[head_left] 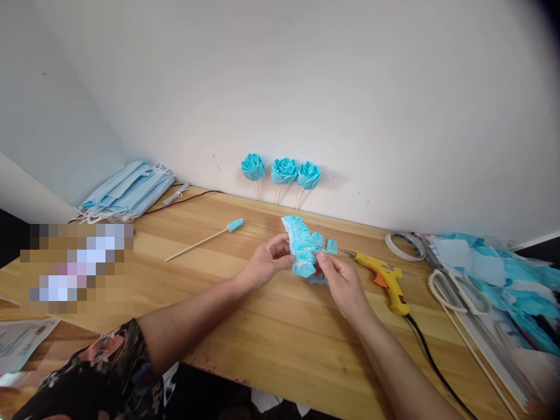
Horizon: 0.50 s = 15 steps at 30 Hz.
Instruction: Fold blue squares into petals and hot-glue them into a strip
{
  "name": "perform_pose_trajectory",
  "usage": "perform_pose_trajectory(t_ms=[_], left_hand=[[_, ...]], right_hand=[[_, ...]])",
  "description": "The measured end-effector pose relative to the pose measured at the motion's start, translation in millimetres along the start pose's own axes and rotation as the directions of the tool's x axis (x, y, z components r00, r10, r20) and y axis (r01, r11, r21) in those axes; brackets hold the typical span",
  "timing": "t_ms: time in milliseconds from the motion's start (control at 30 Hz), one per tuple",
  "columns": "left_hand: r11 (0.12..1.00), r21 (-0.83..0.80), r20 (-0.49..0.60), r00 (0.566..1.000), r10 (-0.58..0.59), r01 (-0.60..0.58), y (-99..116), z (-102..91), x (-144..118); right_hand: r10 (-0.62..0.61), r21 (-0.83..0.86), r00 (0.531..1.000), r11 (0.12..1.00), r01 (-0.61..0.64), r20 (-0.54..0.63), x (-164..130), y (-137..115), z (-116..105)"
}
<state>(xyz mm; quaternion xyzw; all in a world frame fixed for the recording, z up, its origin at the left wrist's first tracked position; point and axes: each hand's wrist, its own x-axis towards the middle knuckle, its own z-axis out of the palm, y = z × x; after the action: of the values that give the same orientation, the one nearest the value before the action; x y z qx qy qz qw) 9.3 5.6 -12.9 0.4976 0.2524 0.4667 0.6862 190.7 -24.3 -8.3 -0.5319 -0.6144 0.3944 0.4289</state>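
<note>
We saw a matt, pale wood table (271, 344), grain showing. The blue strip (304, 251) at frame centre looked like soft, pleated nonwoven cloth, as did the masks (126, 189) upper left. The glue gun (385, 279) was glossy yellow plastic.

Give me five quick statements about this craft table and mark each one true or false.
1. Both hands, left hand and right hand, hold the blue petal strip. True.
2. Five roses lean on the wall. False: three.
3. The glue gun lies right of the hands. True.
4. The masks are stacked at the right. False: far left.
5. The right hand holds the stick. False: it lies on the table, untouched.
</note>
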Motion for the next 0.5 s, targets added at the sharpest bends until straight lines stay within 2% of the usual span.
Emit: perform_pose_trajectory(t_ms=[100,333,500], left_hand=[[1.0,-0.026,-0.029,1.0,0.006,-0.006,0.8,-0.6,0.5],[1.0,0.006,-0.05,0.999,-0.009,0.009,3.1,0.8,-0.7],[1.0,0.003,-0.027,0.999,-0.028,0.028,2.2,1.5,-1.1]], right_hand=[[-0.006,0.012,1.0,1.0,0.007,-0.022,-0.1,-3.4,-1.7],[0.011,-0.041,0.999,0.999,-0.009,0.037,0.7,-8.8,1.9],[-0.005,-0.093,1.0,0.996,0.008,0.025,0.1,-7.2,2.9]])
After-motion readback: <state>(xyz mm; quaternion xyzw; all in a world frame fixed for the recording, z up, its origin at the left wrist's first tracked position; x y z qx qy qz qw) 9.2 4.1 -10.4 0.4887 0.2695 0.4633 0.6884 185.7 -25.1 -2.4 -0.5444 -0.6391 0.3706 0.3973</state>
